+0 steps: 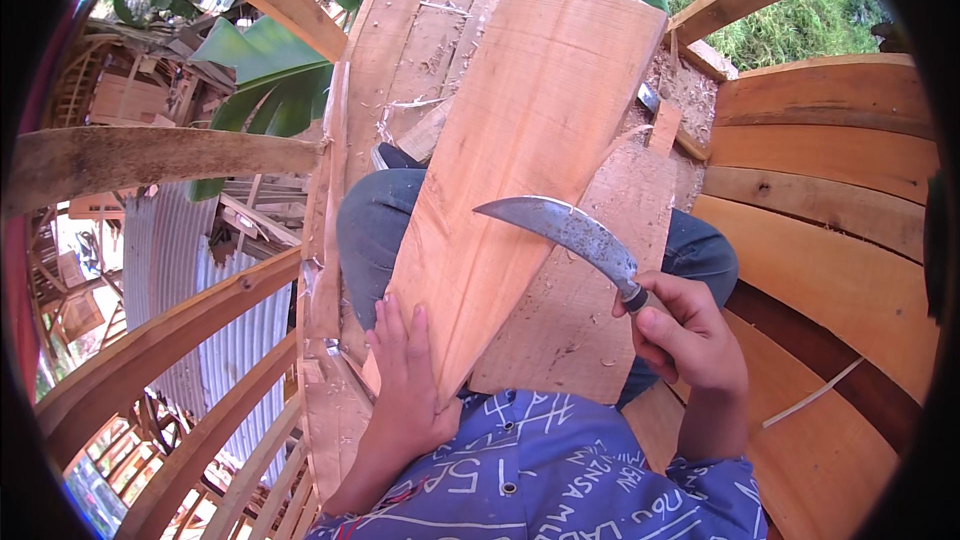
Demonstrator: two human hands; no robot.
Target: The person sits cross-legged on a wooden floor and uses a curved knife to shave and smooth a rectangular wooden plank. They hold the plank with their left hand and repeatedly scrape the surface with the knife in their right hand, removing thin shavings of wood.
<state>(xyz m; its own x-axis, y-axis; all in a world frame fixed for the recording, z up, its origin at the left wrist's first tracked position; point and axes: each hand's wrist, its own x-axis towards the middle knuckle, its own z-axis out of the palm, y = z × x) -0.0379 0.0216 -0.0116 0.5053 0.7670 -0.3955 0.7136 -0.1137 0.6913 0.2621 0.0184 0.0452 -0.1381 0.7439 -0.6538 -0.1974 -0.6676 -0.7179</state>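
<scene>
In the head view, a long, pale reddish plank [540,110] lies slantwise over the person's legs, its near end by the blue shirt [520,470], and it overlaps a second board [570,340] on the right. The left hand [412,365] is spread on the plank's near end, fingers straight and unclosed. The right hand [690,330] is wrapped round the handle of a curved knife [570,225], whose blade reaches over the plank — whether it touches the wood, I cannot tell. To work well here, the left palm should press firmly so the plank cannot slide, with those fingers clear of the blade's path. Shallow strokes along the grain, led away from the left hand and the jeans [375,225], would likely be the safest — and the cleanest.
</scene>
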